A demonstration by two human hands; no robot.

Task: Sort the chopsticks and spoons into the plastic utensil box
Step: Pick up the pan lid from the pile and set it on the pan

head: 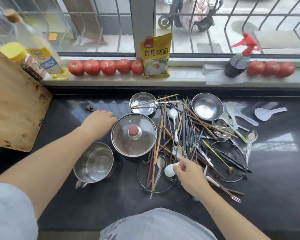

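Note:
A tangled heap of dark and wooden chopsticks [185, 132] with metal and white spoons lies on the black counter [275, 170], right of centre. My right hand [189, 175] is at the heap's near edge and pinches the handle of a white ceramic spoon [169, 170]. My left hand [99, 122] rests on the counter with curled fingers against the left rim of a lidded steel pot [133, 135]; it holds nothing that I can see. More white plastic spoons [265, 113] lie at the far right. No plastic utensil box is in view.
Two steel bowls [143, 104] [207, 106] stand behind the heap, and a steel mug [93, 162] sits near left. Wire trivets [154, 177] lie under the utensils. A wooden board [12, 108] leans at left. Tomatoes [107, 67], bottles and a yellow packet [156, 56] line the windowsill.

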